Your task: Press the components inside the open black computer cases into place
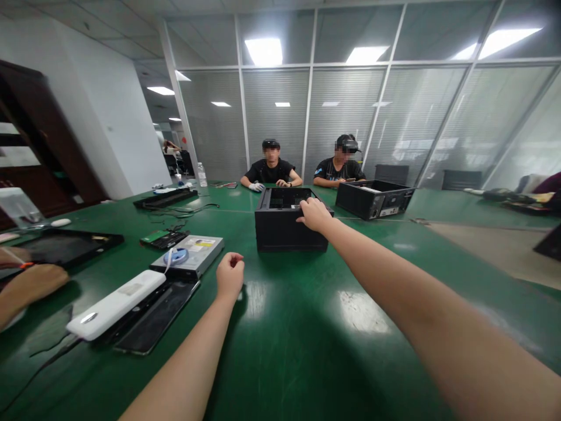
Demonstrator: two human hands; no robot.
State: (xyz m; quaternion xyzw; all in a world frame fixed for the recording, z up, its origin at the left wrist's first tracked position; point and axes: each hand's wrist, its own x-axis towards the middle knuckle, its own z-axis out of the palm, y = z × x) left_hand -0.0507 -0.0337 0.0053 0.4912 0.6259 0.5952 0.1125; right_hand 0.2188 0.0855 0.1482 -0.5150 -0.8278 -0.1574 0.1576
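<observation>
A black computer case (pixel 291 231) with an open top stands on the green table, straight ahead. My right hand (pixel 314 215) is closed over the rim of its near wall, with the fingers on the top edge. Nearer to me and left of the case, my left hand (pixel 230 275) hovers low over the table, apart from the case. Its fingers are curled together, and whatever they may hold is hidden. An optical drive (pixel 205 248) with a blue roll of tape (pixel 176 256) on top lies left of that hand.
A white power strip (pixel 118 304) rests by a black panel (pixel 158 318) at left. Beyond are a green circuit board (pixel 155 238) and cables. Another open case (pixel 374 199) stands right. Two people sit opposite; another person's hand (pixel 37 286) is at far left.
</observation>
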